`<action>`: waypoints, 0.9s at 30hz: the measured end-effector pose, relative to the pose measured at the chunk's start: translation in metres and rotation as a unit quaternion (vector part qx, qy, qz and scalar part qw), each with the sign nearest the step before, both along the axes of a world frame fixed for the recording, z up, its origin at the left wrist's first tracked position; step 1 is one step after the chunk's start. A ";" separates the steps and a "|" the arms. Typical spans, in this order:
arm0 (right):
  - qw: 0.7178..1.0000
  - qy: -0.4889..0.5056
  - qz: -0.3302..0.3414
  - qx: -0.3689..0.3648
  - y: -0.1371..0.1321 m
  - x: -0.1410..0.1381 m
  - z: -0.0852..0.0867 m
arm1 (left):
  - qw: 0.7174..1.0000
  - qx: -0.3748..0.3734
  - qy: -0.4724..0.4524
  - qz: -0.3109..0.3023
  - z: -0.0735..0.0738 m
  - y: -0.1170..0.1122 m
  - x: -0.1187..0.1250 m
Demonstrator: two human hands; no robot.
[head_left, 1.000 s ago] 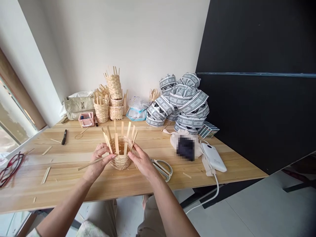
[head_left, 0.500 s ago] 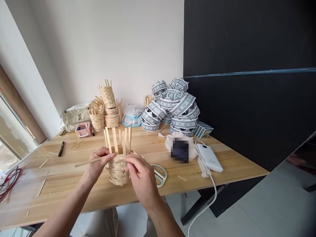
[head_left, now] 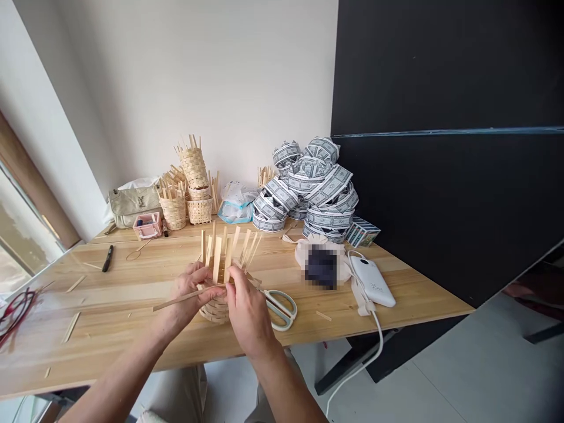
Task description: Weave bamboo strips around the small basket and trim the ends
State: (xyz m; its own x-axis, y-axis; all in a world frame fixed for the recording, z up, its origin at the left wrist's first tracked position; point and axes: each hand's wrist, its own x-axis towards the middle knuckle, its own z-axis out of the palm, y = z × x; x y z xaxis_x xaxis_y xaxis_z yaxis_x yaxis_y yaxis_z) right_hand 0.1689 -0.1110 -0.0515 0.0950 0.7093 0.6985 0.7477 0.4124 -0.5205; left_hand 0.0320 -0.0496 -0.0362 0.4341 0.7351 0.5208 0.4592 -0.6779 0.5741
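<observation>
Status from head cam: small bamboo basket (head_left: 214, 310) is in both hands over the middle of the surface (head_left: 110, 299); can't tell if its base touches. L hand (head_left: 190, 292) is curled round the wall w/ fingers closed, long bamboo strip (head_left: 176, 302) clamped under the thumb side, free end sticking out twd the left. R hand (head_left: 248, 314) has fingers pressed together at the top of the weave, pinching something there, but the hand blocks it, so can't tell what. Progress as seen: woven band done on the lower part only, approx. Above that, bare bamboo uprights (head_left: 217, 258) stand free and unwoven, uneven height, slightly splayed. Rim not formed yet, so upper section is left. Weave under the hands is partly hidden, so exact row count unknown. Kitchen scissors (head_left: 282, 310) lie just beside R hand, handles near its fingers' side, not in use. Loose bamboo offcuts (head_left: 73, 326) lie on the surface to the left. Further back by the wall: two small woven baskets (head_left: 173, 211) (head_left: 200, 210) and a taller woven piece (head_left: 194, 167) w/ uprights also standing unfinished at top.
</observation>
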 end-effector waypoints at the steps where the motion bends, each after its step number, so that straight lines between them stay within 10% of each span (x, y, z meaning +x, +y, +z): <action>1: 1.000 0.003 0.013 -0.012 0.001 0.001 -0.001 | 1.000 0.008 -0.003 -0.010 -0.002 0.000 -0.001; 7: 0.990 0.006 0.136 -0.029 0.000 0.006 -0.002 | 0.998 0.035 -0.002 -0.051 -0.010 0.003 -0.009; 17: 0.992 -0.104 0.066 -0.036 0.002 -0.006 -0.013 | 0.987 -0.037 -0.020 -0.153 -0.023 0.006 -0.040; 23: 0.989 -0.091 0.100 -0.058 0.001 -0.005 -0.010 | 0.967 -0.144 -0.016 -0.209 -0.003 0.006 -0.053; 27: 0.990 -0.082 0.093 -0.064 0.001 -0.005 -0.009 | 0.979 -0.063 0.074 -0.181 0.017 -0.003 -0.055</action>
